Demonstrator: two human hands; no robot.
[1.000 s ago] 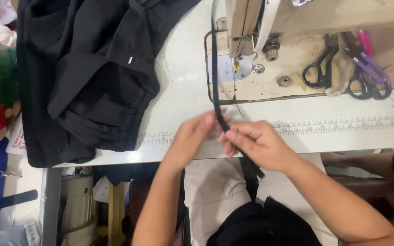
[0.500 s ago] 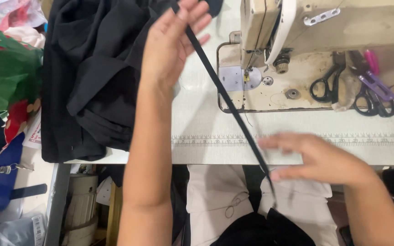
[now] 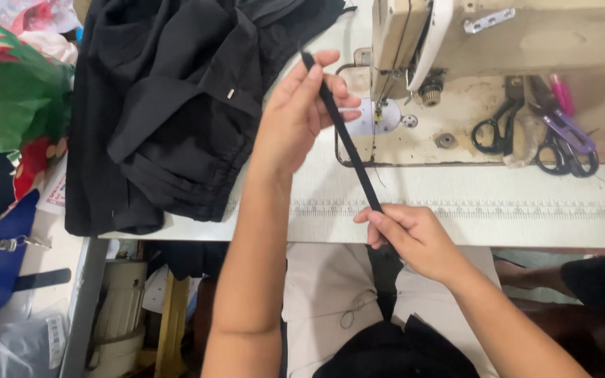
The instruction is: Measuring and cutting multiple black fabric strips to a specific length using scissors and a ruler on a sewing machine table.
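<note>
A narrow black fabric strap (image 3: 350,149) is stretched taut between my two hands above the white sewing table (image 3: 498,203). My left hand (image 3: 301,112) pinches the strap's upper end, raised near the sewing machine (image 3: 498,35). At the table's front edge my right hand (image 3: 407,234) grips the strap lower down. Below that hand the strap runs down to a bundle of black cloth (image 3: 393,350) in my lap.
A heap of black garments (image 3: 169,105) covers the table's left part. Black scissors (image 3: 493,129) and purple-handled scissors (image 3: 561,140) lie on the machine bed. Green and red bags (image 3: 15,98) are at far left. A printed ruler strip (image 3: 498,208) runs along the table.
My left hand has come down and back toward the machine with the strap's end. The right hand has shifted left along the table edge, and the strap between them is shorter.
</note>
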